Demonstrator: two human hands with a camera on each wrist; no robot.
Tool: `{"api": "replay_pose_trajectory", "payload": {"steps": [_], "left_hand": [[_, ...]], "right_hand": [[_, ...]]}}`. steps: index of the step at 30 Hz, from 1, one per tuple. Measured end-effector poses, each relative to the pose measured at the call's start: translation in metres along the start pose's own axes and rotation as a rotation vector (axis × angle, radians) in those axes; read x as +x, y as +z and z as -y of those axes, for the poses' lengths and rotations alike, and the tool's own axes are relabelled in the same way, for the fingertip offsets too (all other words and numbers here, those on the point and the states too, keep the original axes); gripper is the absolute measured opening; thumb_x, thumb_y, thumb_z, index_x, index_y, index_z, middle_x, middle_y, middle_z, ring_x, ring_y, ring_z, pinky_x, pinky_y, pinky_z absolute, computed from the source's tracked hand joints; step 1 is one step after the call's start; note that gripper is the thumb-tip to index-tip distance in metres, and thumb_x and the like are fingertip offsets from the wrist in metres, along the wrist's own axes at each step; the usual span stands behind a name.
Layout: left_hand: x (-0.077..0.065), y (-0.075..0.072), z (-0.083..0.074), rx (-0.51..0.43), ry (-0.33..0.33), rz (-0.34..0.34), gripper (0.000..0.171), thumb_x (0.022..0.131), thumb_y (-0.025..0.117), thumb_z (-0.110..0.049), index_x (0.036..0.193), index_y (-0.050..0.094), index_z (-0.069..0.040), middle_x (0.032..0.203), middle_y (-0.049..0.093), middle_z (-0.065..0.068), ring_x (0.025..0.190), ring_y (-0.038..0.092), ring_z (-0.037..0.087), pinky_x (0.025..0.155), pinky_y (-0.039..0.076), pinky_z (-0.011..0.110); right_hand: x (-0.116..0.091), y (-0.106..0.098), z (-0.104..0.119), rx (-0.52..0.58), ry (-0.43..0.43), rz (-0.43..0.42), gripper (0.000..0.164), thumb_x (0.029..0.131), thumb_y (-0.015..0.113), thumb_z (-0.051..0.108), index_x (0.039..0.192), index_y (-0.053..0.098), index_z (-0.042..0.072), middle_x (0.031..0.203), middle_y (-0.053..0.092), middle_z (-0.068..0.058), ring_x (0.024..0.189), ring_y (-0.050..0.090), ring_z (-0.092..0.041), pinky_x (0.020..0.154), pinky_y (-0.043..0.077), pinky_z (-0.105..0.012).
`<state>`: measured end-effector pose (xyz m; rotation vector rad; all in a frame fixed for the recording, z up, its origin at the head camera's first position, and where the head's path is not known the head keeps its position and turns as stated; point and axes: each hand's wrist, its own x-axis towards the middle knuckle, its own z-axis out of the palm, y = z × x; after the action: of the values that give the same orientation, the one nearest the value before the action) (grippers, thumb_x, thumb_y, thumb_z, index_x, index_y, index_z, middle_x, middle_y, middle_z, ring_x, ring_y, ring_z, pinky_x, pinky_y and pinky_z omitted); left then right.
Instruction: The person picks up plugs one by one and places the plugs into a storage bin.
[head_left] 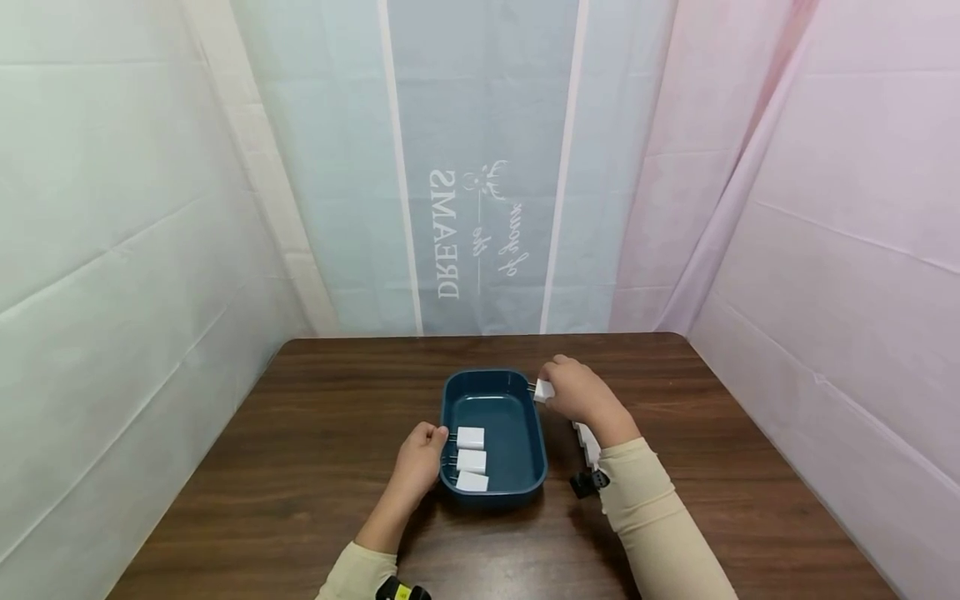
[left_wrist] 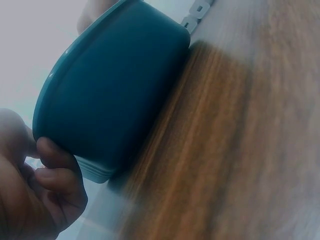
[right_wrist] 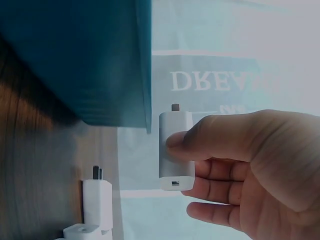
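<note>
Right fingers (right_wrist: 217, 191) pinch a white, blocky plastic charger (right_wrist: 172, 150) beside the dark-blue rectangular tray (head_left: 512, 442); best raise the prongs (right_wrist: 175, 107) over the rim (head_left: 543, 442) while left fingers (left_wrist: 62, 180), seemingly gripping it opposite, steady the tray.

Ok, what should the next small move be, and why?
Probably move the right grip left and lower its white charger into the blue tray. That charger is pinched at the tray's right side, prongs pointing toward the tray; three chargers already lie inside along the left, and the left grip holds the tray's left side.
</note>
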<state>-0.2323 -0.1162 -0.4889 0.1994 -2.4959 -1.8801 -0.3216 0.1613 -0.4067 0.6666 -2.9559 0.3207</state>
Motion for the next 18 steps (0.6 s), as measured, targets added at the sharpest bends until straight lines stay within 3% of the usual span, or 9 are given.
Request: {"api": "replay_pose_trajectory", "payload": {"steps": [8, 18], "left_hand": [[0.000, -0.001, 0.000, 0.004, 0.017, -0.006, 0.026, 0.109, 0.049, -0.027, 0.103, 0.056, -0.003, 0.074, 0.048, 0.006, 0.050, 0.045, 0.017, 0.045, 0.040, 0.029], [-0.001, -0.002, 0.001, 0.024, 0.024, -0.006, 0.030, 0.110, 0.048, -0.029, 0.107, 0.058, -0.001, 0.076, 0.050, 0.007, 0.051, 0.047, 0.018, 0.045, 0.041, 0.028]], "right_hand": [[0.004, 0.003, 0.014, -0.007, -0.049, -0.003, 0.030, 0.084, 0.076, 0.007, 0.113, 0.071, 0.002, 0.105, 0.063, -0.009, 0.090, 0.059, -0.022, 0.078, 0.055, -0.040], [0.013, 0.008, 0.034, -0.006, -0.026, -0.004, 0.029, 0.086, 0.076, 0.011, 0.114, 0.072, 0.005, 0.109, 0.064, -0.007, 0.091, 0.059, -0.021, 0.083, 0.057, -0.039]]}}
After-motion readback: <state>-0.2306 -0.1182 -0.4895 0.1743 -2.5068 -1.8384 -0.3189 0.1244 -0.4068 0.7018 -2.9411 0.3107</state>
